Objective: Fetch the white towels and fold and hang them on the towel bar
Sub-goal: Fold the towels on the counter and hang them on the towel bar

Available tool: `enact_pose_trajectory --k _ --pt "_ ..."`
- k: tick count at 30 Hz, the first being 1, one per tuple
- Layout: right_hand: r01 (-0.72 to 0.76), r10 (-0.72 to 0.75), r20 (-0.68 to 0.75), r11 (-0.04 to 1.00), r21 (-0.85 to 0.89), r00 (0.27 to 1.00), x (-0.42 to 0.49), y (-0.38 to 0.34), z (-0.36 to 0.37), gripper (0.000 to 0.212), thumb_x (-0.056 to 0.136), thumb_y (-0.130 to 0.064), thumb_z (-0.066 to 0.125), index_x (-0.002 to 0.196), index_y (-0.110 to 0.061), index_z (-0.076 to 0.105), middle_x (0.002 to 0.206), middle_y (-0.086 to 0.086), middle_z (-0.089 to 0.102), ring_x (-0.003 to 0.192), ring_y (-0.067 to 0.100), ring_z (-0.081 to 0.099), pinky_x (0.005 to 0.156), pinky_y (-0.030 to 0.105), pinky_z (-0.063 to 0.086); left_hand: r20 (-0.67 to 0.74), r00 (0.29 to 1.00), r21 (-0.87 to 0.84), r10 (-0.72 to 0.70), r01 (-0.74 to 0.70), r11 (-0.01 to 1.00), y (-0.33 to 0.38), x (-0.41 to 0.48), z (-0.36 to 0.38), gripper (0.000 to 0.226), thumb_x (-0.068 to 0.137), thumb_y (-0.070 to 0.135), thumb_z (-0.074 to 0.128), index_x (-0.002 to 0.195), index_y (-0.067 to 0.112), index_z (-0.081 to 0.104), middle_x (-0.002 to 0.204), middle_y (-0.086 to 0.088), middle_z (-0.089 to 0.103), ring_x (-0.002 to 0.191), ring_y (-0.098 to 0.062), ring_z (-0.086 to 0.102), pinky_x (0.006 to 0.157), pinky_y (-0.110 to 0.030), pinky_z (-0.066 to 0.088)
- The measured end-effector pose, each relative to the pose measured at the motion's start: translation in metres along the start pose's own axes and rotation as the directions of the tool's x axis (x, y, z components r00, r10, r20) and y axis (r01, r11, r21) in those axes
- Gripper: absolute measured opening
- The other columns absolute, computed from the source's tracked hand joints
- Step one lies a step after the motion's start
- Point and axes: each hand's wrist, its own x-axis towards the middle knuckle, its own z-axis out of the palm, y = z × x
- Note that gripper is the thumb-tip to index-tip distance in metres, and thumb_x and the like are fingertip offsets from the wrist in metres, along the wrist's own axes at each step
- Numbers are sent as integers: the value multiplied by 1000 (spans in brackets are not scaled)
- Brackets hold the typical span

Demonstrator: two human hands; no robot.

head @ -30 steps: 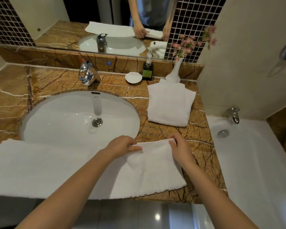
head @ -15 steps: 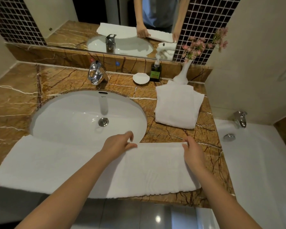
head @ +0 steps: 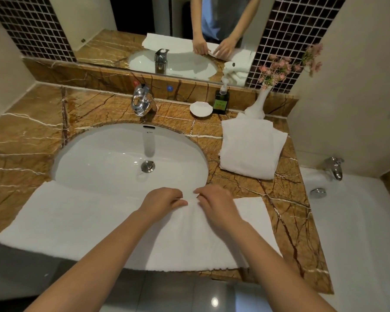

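can't read the green label on the soap bottle point(head: 221, 104) or the tiny mark inside the sink point(head: 99, 165). pinching the far hem of one white towel point(head: 77, 221), spread along the counter point(head: 20, 143) front edge, with left hand point(head: 164, 202) and right hand point(head: 216, 203), fingers curled, side by side. beyond: one folded towel stack point(head: 250, 149), one vase point(head: 257, 106), one dish point(head: 200, 108), one faucet point(head: 142, 102).

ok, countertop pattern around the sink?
Brown marble countertop with white and dark veins; head view.

No legible text or labels.
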Motion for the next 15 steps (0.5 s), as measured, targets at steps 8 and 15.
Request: enact_pose_trajectory --k 8,15 --pt "-88 54 152 970 225 987 19 -12 13 10 89 -29 57 95 -32 64 75 -15 59 87 16 55 86 33 42 0 1000 -180 -5 5 984 -28 -21 -17 14 87 37 62 94 27 55 63 14 56 68 -8 54 62 -27 42" --pt "-83 63 78 958 276 995 18 -13 20 7 85 -26 61 81 -30 58 75 -8 62 77 10 56 80 30 40 29 997 -291 -67 73 954 -40 -27 -26 15 81 37 67 81 30 54 67 14 61 64 0 55 66 -29 45"
